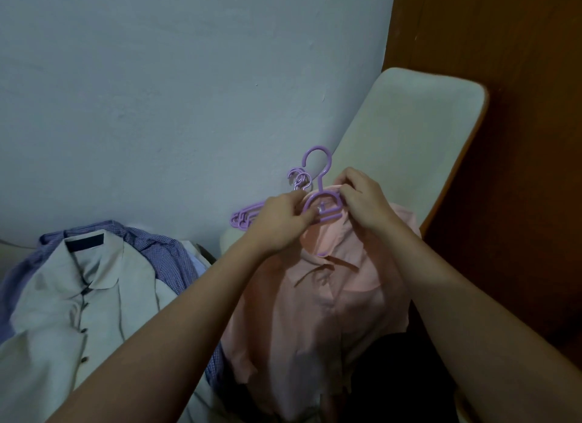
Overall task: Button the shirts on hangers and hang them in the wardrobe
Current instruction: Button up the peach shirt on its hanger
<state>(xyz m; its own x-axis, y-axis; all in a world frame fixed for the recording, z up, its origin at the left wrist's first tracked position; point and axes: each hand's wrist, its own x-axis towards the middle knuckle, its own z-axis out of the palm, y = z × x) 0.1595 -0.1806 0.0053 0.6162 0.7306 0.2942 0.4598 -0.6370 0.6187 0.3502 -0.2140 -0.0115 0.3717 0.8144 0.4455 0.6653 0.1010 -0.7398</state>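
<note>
Three shirts: one pink shirt (318, 312), one grey shirt (72, 296), one blue checked shirt (167, 252).
Pink shirt, position: front up, draped over the lower part of a cream chair (409, 133), collar at the top, directly under both hands.
Pink shirt, buttons: cannot tell whether the front is fastened.
Hanger in use: one purple hanger (320, 181), seated in the pink shirt's collar, hook upright and clear of the fabric.
Spare hangers: one stack of purple spare hangers (247, 216) just behind the left hand. Several hooks overlap, so the exact count cannot be told.
Grey shirt, position: lying flat on the left, collar up, dark buttons showing down its front.
Blue checked shirt, position: underneath the grey shirt, showing around its upper and right edges.
Hands: two, both bare, both at the pink shirt's collar.
Left hand (283, 221): fingers curled, thumb and fingertips pinching the left side of the hanger's arch where the collar meets it.
Right hand (362, 199): fingers curled and close together, pinching the collar edge of the pink shirt just right of the hanger's stem.
Gap between hands: small, with the hanger's arch between them.
Surroundings: one pale blue-grey wall (157, 92) behind, and one brown wooden panel (504, 123) on the right, against which the chair stands.
</note>
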